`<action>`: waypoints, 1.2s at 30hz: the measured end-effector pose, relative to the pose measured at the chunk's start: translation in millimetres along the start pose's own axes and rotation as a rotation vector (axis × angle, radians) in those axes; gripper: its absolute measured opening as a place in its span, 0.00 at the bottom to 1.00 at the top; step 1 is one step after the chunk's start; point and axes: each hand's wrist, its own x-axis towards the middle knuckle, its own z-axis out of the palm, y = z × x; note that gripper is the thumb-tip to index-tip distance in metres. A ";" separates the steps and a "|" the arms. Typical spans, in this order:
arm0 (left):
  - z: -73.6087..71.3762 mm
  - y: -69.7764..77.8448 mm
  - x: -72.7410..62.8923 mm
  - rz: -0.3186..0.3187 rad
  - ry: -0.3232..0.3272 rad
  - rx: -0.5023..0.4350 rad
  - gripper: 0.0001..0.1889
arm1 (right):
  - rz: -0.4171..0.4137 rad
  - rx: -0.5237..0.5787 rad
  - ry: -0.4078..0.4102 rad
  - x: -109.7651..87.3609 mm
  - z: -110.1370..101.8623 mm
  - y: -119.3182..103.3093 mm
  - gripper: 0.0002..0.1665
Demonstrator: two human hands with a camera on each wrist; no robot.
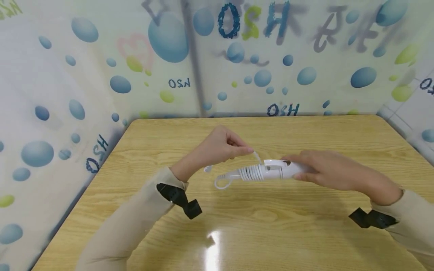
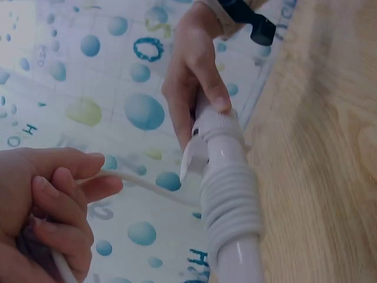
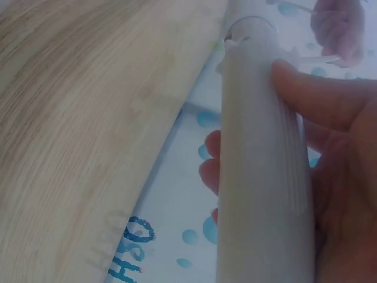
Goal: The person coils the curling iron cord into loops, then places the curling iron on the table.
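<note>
A white curling iron (image 1: 288, 172) is held level over the table, its cord (image 1: 251, 173) wound in several turns round the narrower part. My right hand (image 1: 333, 169) grips the thick end, thumb along one side and fingers round the other, as the right wrist view shows on the barrel (image 3: 259, 165). In the head view, my left hand (image 1: 222, 145) pinches the free cord between thumb and forefinger, just left of the lever (image 1: 275, 163). The left wrist view shows that cord (image 2: 147, 186) running taut to the coils. A small white plug end (image 1: 207, 168) hangs below my left wrist.
The wooden table (image 1: 264, 233) spreads beneath both hands, with a bright reflection near its front. Behind it stands a wall (image 1: 217, 67) patterned with blue and green bubbles and lettering. Black straps with small dark blocks (image 1: 192, 209) sit on both wrists.
</note>
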 end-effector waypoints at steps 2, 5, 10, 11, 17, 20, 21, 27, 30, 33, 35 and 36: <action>6.0 6.1 -4.9 -0.022 -0.003 -0.030 0.08 | -0.002 -0.028 0.033 1.6 2.2 1.1 0.28; 14.8 10.3 -12.7 -0.029 -0.011 -0.085 0.11 | 0.013 -0.075 0.107 4.3 6.4 4.5 0.27; 29.4 11.4 -24.4 0.009 -0.018 -0.133 0.13 | 0.066 -0.089 0.253 7.8 10.7 10.3 0.29; 32.4 11.4 -26.0 0.015 -0.021 -0.131 0.14 | 0.069 -0.088 0.284 8.3 11.0 10.7 0.29; 46.3 0.5 -27.0 0.043 -0.038 -0.153 0.15 | 0.082 -0.069 0.487 7.7 9.8 5.0 0.29; 49.4 -16.9 -22.0 0.093 -0.058 -0.182 0.12 | 0.086 -0.022 0.518 6.3 6.9 1.0 0.28; 50.2 -23.2 -19.6 0.112 -0.073 -0.188 0.12 | 0.082 -0.002 0.517 5.3 5.4 0.4 0.28; 43.8 -58.7 -10.3 0.109 -0.106 -0.081 0.16 | -0.042 0.204 0.445 -1.8 -0.5 -5.9 0.29; 38.5 -68.9 -6.7 0.108 -0.114 -0.089 0.11 | -0.136 0.294 0.373 -5.9 -2.4 -10.1 0.29; 29.7 -77.3 -5.0 0.147 -0.091 -0.069 0.05 | -0.197 0.301 0.321 -9.5 -4.8 -15.8 0.29; 23.7 -83.1 -2.7 0.135 -0.106 -0.090 0.04 | -0.230 0.277 0.296 -11.0 -5.6 -18.7 0.30; 20.0 -86.5 -2.0 0.123 -0.121 -0.077 0.05 | -0.237 0.263 0.283 -11.7 -6.0 -20.0 0.30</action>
